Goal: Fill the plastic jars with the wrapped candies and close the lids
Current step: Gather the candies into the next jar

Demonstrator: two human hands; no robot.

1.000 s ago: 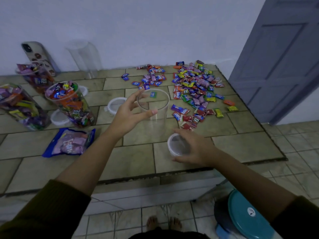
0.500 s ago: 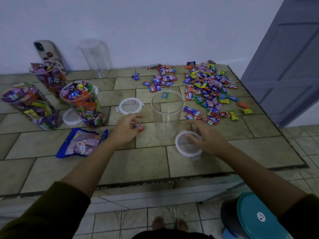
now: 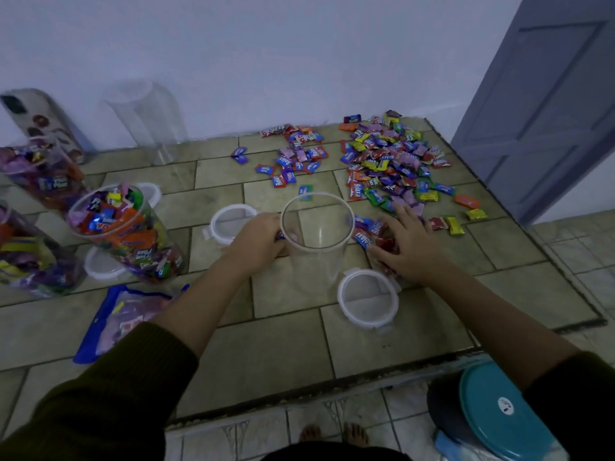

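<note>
Right hand (image 3: 406, 244) has left lid (image 3: 367, 322), now spread flat over wrapped candies (image 3: 369, 232) just right of empty jar (image 3: 316, 257), mid-tabletop (image 3: 283, 344). Left hand (image 3: 256, 241) has moved against jar's left wall, fingers curled, grip unclear. Scooping looks imminent; jar unfilled.

We list the empty jar (image 3: 316, 261) as clear plastic, smooth and faintly glossy, with a white rim. The filled jar (image 3: 133, 234) is of the same clear plastic.

- **Lid (image 3: 367, 299):** white plastic ring round a translucent panel.
- **Wrapped candies (image 3: 389, 164):** shiny printed film.
- **Candy bag (image 3: 126, 314):** we note glossy, creased plastic film, blue and clear.
- **Tabletop (image 3: 283, 344):** mottled tile with a dull sheen, darker grout lines and a rough front edge.
- **Sleeve (image 3: 100, 410):** dark matt cloth.
- **Wall (image 3: 266, 61) and door (image 3: 549, 111):** matt paint.
- **Teal cover (image 3: 492, 424):** we enter smooth plastic.
</note>
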